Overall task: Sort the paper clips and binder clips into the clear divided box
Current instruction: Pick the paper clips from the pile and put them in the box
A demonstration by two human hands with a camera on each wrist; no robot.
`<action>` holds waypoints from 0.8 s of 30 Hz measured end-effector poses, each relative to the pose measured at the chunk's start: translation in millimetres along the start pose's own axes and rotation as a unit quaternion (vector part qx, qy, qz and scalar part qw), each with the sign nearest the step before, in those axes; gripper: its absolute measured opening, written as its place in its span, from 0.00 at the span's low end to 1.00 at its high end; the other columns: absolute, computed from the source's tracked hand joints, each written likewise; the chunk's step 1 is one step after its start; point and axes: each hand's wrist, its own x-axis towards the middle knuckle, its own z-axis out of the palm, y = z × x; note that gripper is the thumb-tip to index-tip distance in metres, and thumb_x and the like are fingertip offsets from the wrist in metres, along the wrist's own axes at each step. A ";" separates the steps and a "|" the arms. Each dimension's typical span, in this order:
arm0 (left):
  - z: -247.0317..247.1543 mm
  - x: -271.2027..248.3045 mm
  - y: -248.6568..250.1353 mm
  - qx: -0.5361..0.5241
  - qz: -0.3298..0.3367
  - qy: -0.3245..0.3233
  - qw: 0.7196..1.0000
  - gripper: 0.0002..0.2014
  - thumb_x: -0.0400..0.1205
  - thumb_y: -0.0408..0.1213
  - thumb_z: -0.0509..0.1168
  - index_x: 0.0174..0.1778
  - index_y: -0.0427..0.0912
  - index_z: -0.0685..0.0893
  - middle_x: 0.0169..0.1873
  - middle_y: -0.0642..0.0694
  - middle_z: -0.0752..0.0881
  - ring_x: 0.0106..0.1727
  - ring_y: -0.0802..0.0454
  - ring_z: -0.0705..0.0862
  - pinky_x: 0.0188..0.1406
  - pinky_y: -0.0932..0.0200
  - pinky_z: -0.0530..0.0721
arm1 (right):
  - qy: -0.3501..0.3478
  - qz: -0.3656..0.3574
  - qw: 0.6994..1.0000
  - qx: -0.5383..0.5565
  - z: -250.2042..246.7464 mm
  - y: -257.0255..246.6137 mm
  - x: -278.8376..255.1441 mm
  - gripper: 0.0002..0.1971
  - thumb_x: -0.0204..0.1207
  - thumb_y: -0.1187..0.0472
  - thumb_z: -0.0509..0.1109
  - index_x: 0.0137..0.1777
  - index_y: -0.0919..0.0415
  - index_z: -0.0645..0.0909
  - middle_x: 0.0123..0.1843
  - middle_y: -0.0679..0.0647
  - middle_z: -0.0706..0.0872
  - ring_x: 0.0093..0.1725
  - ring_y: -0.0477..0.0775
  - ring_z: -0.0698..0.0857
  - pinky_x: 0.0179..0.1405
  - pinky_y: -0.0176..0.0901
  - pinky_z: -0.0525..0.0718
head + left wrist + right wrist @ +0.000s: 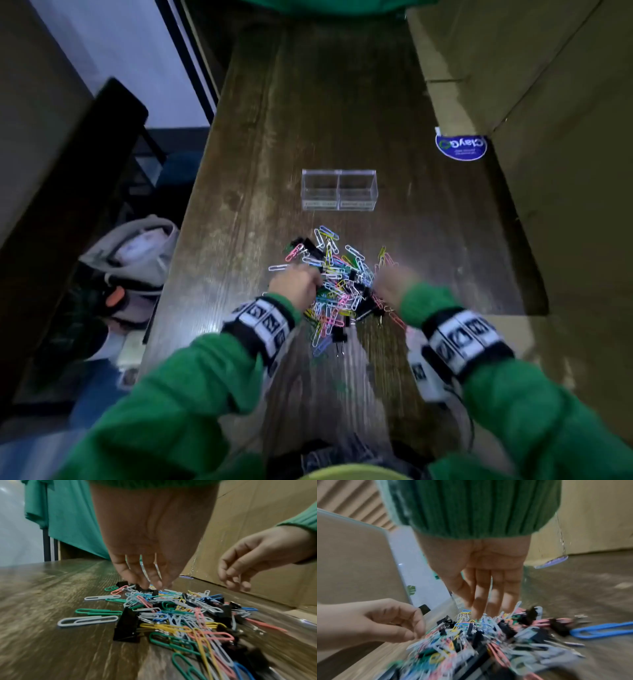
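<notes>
A mixed pile point(337, 286) of coloured paper clips and black binder clips lies on the wooden table. Behind it stands the clear divided box point(339, 205), both halves looking bare. My left hand point(308, 279) reaches into the pile's left side; its bunched fingertips point(145, 585) point down and touch clips at the far end, with nothing seen in their hold. A black binder clip point(126, 626) and a white paper clip point(87, 620) lie near the camera. My right hand point(387, 277) is blurred at the pile's right side, its fingers point(481, 601) straight down onto the clips.
A large cardboard box point(548, 171) runs along the table's right side, with a round blue sticker point(460, 147) at its base. The table's left edge drops to a grey bag point(133, 253) on the floor. Bare tabletop point(308, 102) stretches beyond the clear box.
</notes>
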 end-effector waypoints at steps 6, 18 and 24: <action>0.9 34.1 -13.0 0.024 -0.084 0.013 0.996 0.17 0.79 0.32 0.59 0.65 0.44 0.73 0.64 0.42 0.75 0.65 0.43 0.74 0.67 0.47 0.75 | 0.043 0.053 0.997 0.033 -11.6 -28.7 68.9 0.10 0.77 0.69 0.62 0.54 0.63 0.83 0.55 0.61 0.88 0.54 0.59 0.86 0.60 0.46 0.83; -3.2 45.7 -21.9 -0.082 -0.049 -0.071 0.993 0.10 0.76 0.31 0.68 0.52 0.35 0.81 0.54 0.37 0.83 0.54 0.42 0.81 0.49 0.59 0.73 | -0.085 0.057 0.990 -0.100 17.6 -48.8 95.1 0.16 0.78 0.69 0.66 0.65 0.69 0.77 0.65 0.65 0.81 0.65 0.62 0.80 0.67 0.49 0.77; -0.1 46.8 -20.2 -0.116 -0.051 -0.024 0.992 0.08 0.77 0.31 0.66 0.51 0.34 0.82 0.53 0.38 0.84 0.47 0.48 0.80 0.51 0.58 0.76 | -0.067 -0.006 0.978 -0.195 20.7 -37.0 80.9 0.23 0.77 0.70 0.64 0.72 0.67 0.68 0.71 0.65 0.73 0.72 0.64 0.71 0.74 0.53 0.67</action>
